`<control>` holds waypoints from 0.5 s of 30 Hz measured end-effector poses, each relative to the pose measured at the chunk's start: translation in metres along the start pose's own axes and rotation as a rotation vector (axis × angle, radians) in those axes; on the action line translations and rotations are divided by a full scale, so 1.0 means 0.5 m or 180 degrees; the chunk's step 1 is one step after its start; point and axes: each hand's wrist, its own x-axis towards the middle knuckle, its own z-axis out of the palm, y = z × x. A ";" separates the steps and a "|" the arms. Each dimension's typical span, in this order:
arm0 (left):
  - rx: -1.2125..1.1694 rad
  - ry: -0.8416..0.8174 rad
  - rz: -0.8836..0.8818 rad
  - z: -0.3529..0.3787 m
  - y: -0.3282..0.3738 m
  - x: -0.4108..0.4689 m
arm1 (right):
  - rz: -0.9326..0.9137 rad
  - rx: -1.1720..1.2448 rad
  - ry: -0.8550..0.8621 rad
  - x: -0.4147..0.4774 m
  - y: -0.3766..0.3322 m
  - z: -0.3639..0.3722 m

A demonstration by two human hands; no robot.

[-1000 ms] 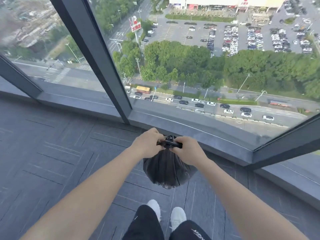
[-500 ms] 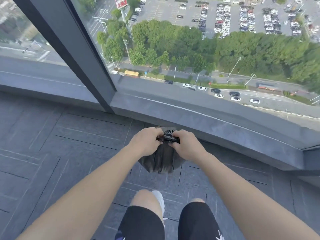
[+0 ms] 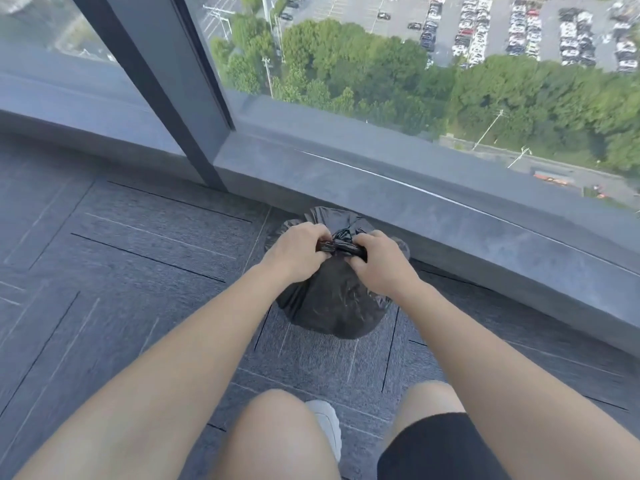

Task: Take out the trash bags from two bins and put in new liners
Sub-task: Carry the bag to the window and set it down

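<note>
Grey carpet tiles [image 3: 121, 271] are meeting a window ledge [image 3: 450, 230]. A black trash bag [image 3: 332, 306] is sitting, seemingly on the carpet, at the ledge's six o'clock. The left hand [image 3: 298, 251] at nine o'clock and the right hand [image 3: 381, 261] at three are pinching its knotted neck [image 3: 341, 244] with curled fingers.

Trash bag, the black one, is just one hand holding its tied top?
No, both the left hand and the right hand grip the gathered neck of the black trash bag.
</note>
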 end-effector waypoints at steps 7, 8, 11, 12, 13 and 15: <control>-0.0094 0.0012 -0.0124 -0.038 0.006 -0.053 | 0.0071 -0.0128 -0.0119 -0.042 -0.023 -0.054; -0.0149 0.0012 -0.0188 -0.057 0.016 -0.069 | 0.0107 -0.0175 -0.0124 -0.058 -0.037 -0.075; -0.0413 -0.0067 -0.0417 -0.144 0.070 -0.141 | 0.0186 -0.0279 -0.0196 -0.125 -0.101 -0.158; -0.0513 -0.0104 -0.0516 -0.179 0.090 -0.171 | 0.0165 -0.0226 -0.0214 -0.148 -0.128 -0.193; -0.0614 -0.0121 -0.0605 -0.217 0.112 -0.202 | 0.0133 -0.0105 -0.0202 -0.172 -0.159 -0.231; -0.0770 -0.0100 -0.0733 -0.303 0.154 -0.269 | 0.0113 0.0167 -0.0146 -0.222 -0.229 -0.313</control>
